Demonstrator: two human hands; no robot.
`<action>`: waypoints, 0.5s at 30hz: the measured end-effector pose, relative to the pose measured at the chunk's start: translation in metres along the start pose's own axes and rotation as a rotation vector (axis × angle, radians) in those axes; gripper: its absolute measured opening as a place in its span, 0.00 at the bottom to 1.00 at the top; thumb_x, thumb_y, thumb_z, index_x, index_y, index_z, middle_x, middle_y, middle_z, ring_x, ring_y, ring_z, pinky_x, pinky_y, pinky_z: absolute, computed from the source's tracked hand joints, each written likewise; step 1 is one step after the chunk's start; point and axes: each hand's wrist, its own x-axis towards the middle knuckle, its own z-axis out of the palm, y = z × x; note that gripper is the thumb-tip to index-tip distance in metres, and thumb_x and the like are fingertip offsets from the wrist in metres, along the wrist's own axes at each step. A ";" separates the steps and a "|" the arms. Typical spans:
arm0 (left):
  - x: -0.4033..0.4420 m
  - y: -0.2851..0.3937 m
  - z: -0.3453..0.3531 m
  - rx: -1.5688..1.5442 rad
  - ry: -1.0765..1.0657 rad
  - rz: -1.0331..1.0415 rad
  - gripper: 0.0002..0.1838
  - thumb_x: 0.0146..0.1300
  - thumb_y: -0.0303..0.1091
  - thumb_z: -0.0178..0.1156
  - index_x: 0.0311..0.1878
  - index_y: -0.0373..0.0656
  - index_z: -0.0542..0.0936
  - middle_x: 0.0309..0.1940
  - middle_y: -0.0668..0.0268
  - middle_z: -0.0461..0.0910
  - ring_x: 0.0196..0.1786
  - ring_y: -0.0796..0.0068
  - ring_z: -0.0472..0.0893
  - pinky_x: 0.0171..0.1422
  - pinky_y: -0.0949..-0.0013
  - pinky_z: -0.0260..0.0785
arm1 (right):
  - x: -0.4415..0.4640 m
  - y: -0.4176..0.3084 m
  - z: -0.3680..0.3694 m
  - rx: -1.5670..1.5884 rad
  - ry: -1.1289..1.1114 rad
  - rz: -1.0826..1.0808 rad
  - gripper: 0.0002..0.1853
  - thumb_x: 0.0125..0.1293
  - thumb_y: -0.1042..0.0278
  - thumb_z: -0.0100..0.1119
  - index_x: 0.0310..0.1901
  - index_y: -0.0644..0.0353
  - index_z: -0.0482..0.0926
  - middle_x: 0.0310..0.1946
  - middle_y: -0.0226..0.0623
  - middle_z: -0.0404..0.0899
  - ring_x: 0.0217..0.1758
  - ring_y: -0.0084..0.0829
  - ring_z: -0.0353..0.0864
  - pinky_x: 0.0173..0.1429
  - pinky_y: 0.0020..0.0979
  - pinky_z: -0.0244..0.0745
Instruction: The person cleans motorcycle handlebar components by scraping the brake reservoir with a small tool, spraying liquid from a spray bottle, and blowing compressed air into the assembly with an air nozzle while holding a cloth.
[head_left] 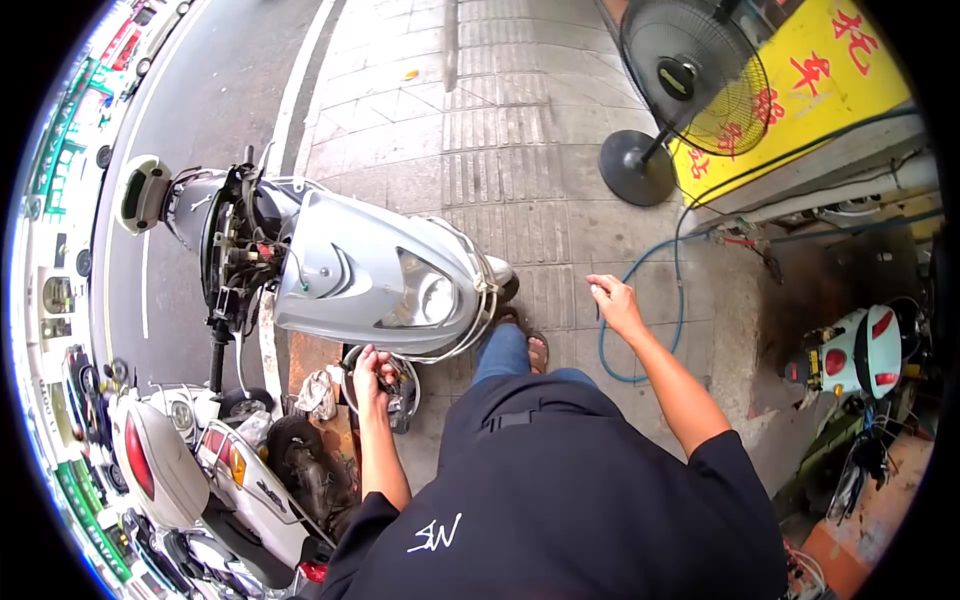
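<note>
A silver scooter [375,265] stands at the left with its handlebar area uncovered and wiring exposed. Beside its lower front edge is my left hand [372,372], fingers curled; what they hold, if anything, is too small to tell. Just below that hand sits a round, dark part with a pale rim [402,395]. My right hand [614,300] is out over the pavement, its fingers pinched together around a small dark object that I cannot make out. A pale tube frame runs round the scooter's front.
A black fan [675,80] on a round base stands at the upper right by a yellow sign [820,70]. A blue hose [681,300] loops on the paving. More scooters [250,480] crowd the lower left; another [858,352] is at the far right.
</note>
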 end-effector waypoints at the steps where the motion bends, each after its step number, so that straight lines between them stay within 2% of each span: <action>1: 0.001 -0.001 0.004 -0.038 -0.006 -0.020 0.22 0.73 0.32 0.50 0.68 0.41 0.65 0.39 0.59 0.83 0.26 0.75 0.79 0.20 0.74 0.66 | 0.008 -0.002 -0.001 0.034 0.018 0.077 0.17 0.64 0.70 0.57 0.54 0.61 0.81 0.50 0.44 0.83 0.51 0.39 0.84 0.57 0.35 0.77; 2: 0.003 0.000 0.011 -0.062 -0.021 -0.035 0.23 0.73 0.32 0.50 0.69 0.41 0.64 0.42 0.58 0.83 0.29 0.74 0.81 0.21 0.74 0.67 | 0.019 -0.008 -0.002 0.063 0.034 0.153 0.15 0.64 0.71 0.57 0.52 0.61 0.81 0.47 0.42 0.84 0.48 0.36 0.85 0.54 0.33 0.78; 5: 0.020 0.003 0.045 -0.088 -0.107 -0.044 0.26 0.74 0.33 0.52 0.72 0.40 0.61 0.56 0.54 0.80 0.40 0.68 0.85 0.22 0.75 0.69 | 0.057 -0.022 -0.007 0.100 0.054 0.091 0.12 0.63 0.75 0.56 0.47 0.63 0.81 0.43 0.39 0.84 0.42 0.30 0.85 0.49 0.31 0.78; 6: 0.028 0.007 0.064 -0.132 -0.142 -0.053 0.26 0.73 0.33 0.52 0.71 0.39 0.61 0.57 0.54 0.79 0.43 0.67 0.85 0.22 0.75 0.69 | 0.073 -0.026 -0.010 0.086 0.038 0.077 0.12 0.63 0.75 0.56 0.47 0.63 0.81 0.43 0.39 0.84 0.42 0.30 0.85 0.49 0.31 0.78; 8: 0.050 0.013 0.103 -0.221 -0.228 -0.056 0.25 0.73 0.33 0.53 0.70 0.39 0.62 0.60 0.53 0.78 0.47 0.65 0.85 0.22 0.76 0.70 | 0.105 -0.032 -0.020 0.040 0.033 0.028 0.10 0.63 0.75 0.54 0.44 0.64 0.80 0.34 0.32 0.82 0.35 0.22 0.80 0.43 0.27 0.76; 10: 0.067 0.019 0.137 -0.318 -0.288 -0.035 0.24 0.73 0.33 0.53 0.69 0.39 0.63 0.60 0.51 0.77 0.49 0.63 0.85 0.21 0.77 0.70 | 0.132 -0.031 -0.029 0.029 -0.043 0.049 0.09 0.63 0.76 0.53 0.43 0.64 0.80 0.32 0.31 0.81 0.34 0.21 0.79 0.41 0.26 0.76; 15: 0.096 0.067 0.214 -0.401 -0.400 0.049 0.24 0.71 0.29 0.50 0.69 0.39 0.62 0.61 0.47 0.75 0.53 0.59 0.84 0.19 0.76 0.73 | 0.193 -0.012 -0.047 0.033 -0.058 0.167 0.09 0.62 0.76 0.50 0.40 0.64 0.81 0.29 0.30 0.81 0.31 0.19 0.78 0.37 0.24 0.74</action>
